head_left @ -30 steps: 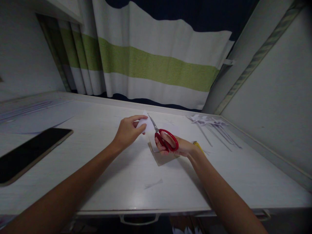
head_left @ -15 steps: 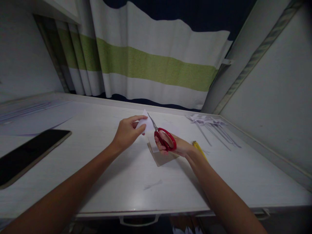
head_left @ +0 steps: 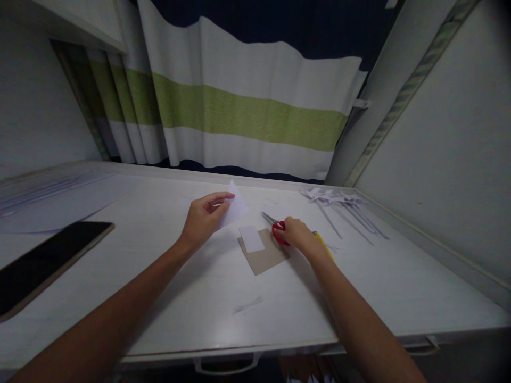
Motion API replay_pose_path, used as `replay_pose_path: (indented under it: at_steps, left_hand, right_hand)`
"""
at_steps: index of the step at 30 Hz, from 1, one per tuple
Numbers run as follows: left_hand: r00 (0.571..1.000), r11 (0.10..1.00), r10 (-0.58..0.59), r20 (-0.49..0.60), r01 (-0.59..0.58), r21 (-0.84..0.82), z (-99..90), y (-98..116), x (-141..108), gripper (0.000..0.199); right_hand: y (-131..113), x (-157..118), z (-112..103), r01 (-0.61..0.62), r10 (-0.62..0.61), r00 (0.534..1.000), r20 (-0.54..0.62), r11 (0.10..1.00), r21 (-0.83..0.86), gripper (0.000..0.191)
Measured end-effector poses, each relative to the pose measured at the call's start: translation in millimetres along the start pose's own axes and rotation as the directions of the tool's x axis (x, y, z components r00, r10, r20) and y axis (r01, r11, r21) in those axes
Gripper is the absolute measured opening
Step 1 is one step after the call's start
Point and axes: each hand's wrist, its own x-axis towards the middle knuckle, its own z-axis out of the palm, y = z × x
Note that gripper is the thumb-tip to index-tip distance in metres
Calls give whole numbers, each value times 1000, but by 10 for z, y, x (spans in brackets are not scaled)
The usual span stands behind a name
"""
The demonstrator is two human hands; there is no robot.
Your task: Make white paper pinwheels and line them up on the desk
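My left hand [head_left: 203,215] pinches a white piece of paper [head_left: 236,206] with a pointed top, held above the table. To its right, my right hand [head_left: 297,233] is closed on the red handles of a pair of scissors [head_left: 275,223], low over the table with the blades pointing up and left. Between the hands lies a brown piece of card [head_left: 266,261], and a small white paper rectangle [head_left: 251,239] rests partly on it. A yellow tool, perhaps a cutter [head_left: 325,246], shows partly behind my right wrist.
Several white paper pinwheel-like shapes on sticks [head_left: 335,201] lie at the back right. A dark phone [head_left: 51,260] is at the left, with white paper sheets [head_left: 59,199] behind it. A striped curtain [head_left: 239,111] hangs beyond the table's back edge.
My right hand has moved the scissors away from the paper, right and down towards the table. The paper in my left hand looks opened wider, and the small rectangle shows fully.
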Motion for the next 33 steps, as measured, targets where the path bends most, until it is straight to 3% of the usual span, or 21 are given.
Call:
replay_pose_path:
  at_steps: [5, 8, 9, 11, 13, 18, 21, 26, 33]
  left_hand:
    - [999, 992, -9, 31, 13, -126, 0, -39, 11, 54]
    - [997, 989, -62, 52, 68, -132, 52, -80, -17, 43]
    - [995, 987, -79, 65, 87, -132, 78, -96, -33, 36]
    - [990, 984, -101, 94, 114, -139, 134, -125, -66, 25]
    - [985, 981, -112, 130, 131, -144, 181, -144, -97, 20]
    - [965, 975, -129, 228, 165, -148, 225, -135, -129, 14]
    - [936, 953, -176, 304, 240, -186, 217, -109, -128, 14]
    - [927, 904, -188, 326, 293, -312, 203, -79, -120, 14]
    - [913, 833, -196, 359, 348, -430, 213, -113, -107, 8]
  right_hand:
    - [-46, -61, -75, -10, 9, 1000, -23, 1000, -19, 26]
    - [-135, -66, -187, 142, -134, 989, -65, 979, 145, 35]
    - [-175, -69, -211, 250, -232, 968, -93, 927, 279, 37]
    - [-264, -79, -215, 435, -414, 894, -173, 707, 557, 34]
    - [-345, -97, -165, 482, -490, 845, -213, 528, 699, 27]
    - [-433, -158, -26, 430, -467, 853, -230, 382, 818, 17]
    - [-432, -191, -49, 448, -449, 849, -279, 330, 831, 21]
    - [-410, -206, -148, 461, -480, 814, -327, 192, 867, 21]
    - [-388, -197, -158, 540, -466, 780, -418, 162, 826, 20]
